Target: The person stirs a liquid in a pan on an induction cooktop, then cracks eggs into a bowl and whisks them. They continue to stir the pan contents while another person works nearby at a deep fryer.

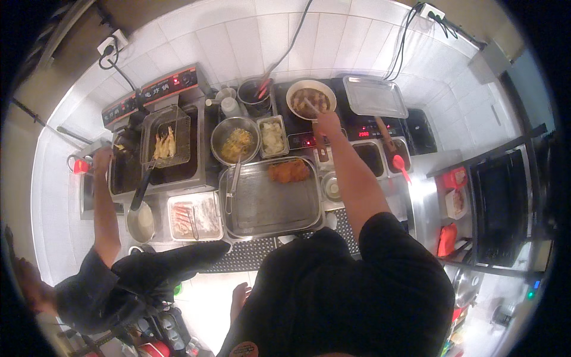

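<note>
My right hand (329, 125) grips a thin, light-coloured utensil (311, 105), whose lower end is in a pan (332, 96) of brown sauce with pale pieces. The pan stands on an induction cooker (303, 142). Its wooden handle (320, 147) points towards me, just under my hand; whether my fingers touch it is unclear. Low at my side hangs my left hand (241, 296), partly behind my body, with nothing visible in it. Before me, a breaded fried cutlet (289, 171) lies at the far right of a metal rack tray (272, 205).
A co-worker's hand (103, 157) is beside the electric fryer (203, 156), where a basket (178, 118) holds battered prawns (165, 143). A steel bowl (218, 154) with beaten egg and a tray of raw prawns (180, 218) stand nearby. Rightward are a metal tray (374, 96) and red spoon (399, 163).
</note>
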Demonstrator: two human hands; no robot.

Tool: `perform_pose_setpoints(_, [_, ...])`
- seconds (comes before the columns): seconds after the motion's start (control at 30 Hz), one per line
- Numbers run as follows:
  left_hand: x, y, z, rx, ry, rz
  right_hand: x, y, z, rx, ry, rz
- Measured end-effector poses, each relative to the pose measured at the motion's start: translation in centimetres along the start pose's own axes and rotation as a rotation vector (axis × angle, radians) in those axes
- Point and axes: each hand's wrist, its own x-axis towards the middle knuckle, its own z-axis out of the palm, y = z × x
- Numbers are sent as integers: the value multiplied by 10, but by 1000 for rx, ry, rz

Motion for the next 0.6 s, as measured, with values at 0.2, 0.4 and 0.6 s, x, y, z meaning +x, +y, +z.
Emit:
perform_pose_setpoints(0.2, [16, -27, -14, -56, 1, -31, -36, -11, -38, 575, 64, 333])
perform_pose_setpoints(0.4, [33, -21, -22, -24, 2, -5, -45, -40, -51, 330, 104, 247])
perform_pose_setpoints(0.6, [14, 25, -10, 200, -6, 149, -12, -2, -16, 557, 23, 358])
